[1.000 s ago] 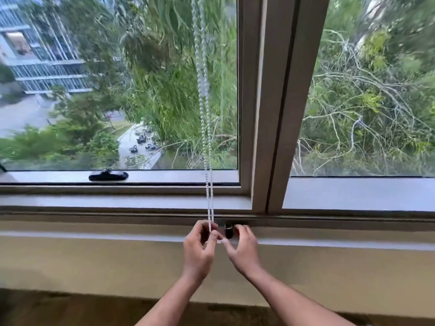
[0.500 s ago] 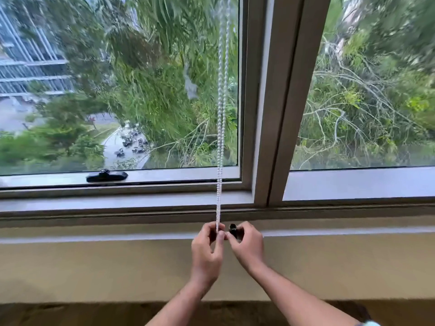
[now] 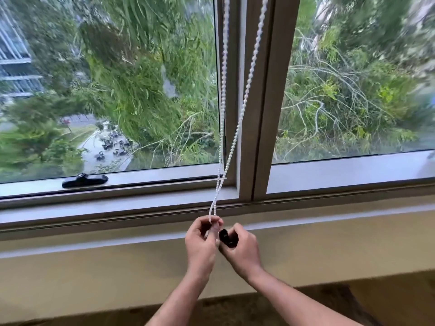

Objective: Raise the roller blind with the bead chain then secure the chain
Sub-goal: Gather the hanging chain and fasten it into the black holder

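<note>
Chain (image 3: 237,128): white beaded cord of small round beads, doubled in two strands; the strands stand apart at the top of the frame, cross just above the sill and run together down into the left hand. Left hand (image 3: 201,241): raised below the sill, fingers curled, thumb and fingertips pinching the bottom of the chain loop. Right hand (image 3: 242,249): just beside the left hand and touching it, fingers closed around a clip (image 3: 226,236), a small black glossy piece, partly hidden in the grip; its exact shape cannot be told. Frame (image 3: 259,114): smooth grey-beige metal, a broad upright post dividing two glass panes, with flat horizontal rails below each pane. Latch (image 3: 84,180): black, long and low with a round knob, lying on the lower rail of the left pane, well apart from the hands. Sill (image 3: 94,208): smooth, pale grey, stepped ledge running the full width. Wall (image 3: 94,274): matte cream plaster under the sill. Floor (image 3: 235,307): dark mottled brown strip at the bottom. Beyond the glass: dense green foliage, bare pale branches, a paved path and part of a building with railed balconies, all blurred.
</note>
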`<action>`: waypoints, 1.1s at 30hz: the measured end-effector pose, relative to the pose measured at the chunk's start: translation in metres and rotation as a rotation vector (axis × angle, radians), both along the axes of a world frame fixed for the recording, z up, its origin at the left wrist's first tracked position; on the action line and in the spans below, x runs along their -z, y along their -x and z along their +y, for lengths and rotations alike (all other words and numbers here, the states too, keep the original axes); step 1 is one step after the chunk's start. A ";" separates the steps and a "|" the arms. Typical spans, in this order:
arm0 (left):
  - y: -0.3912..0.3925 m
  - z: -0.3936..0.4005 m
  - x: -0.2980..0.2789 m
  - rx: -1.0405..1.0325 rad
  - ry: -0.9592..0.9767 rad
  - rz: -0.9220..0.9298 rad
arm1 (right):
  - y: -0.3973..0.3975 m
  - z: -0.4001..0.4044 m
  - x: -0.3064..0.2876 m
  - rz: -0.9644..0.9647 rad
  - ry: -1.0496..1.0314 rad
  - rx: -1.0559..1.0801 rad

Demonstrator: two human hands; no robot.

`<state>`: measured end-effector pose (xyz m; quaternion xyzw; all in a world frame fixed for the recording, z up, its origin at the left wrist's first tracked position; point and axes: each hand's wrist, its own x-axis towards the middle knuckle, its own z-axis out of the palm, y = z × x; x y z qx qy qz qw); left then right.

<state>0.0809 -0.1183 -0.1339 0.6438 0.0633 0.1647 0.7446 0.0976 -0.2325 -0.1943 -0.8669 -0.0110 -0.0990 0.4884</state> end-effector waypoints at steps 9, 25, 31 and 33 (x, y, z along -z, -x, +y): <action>-0.002 0.008 0.002 -0.009 0.061 0.089 | 0.004 -0.002 -0.002 -0.020 -0.037 -0.073; 0.013 0.018 0.008 -0.067 -0.030 0.103 | 0.017 -0.001 -0.015 0.003 -0.193 -0.237; 0.016 0.020 0.005 -0.053 -0.038 0.100 | 0.023 -0.003 -0.015 0.050 -0.234 -0.256; 0.017 0.020 0.005 -0.057 -0.038 0.099 | 0.023 -0.003 -0.019 0.047 -0.251 -0.255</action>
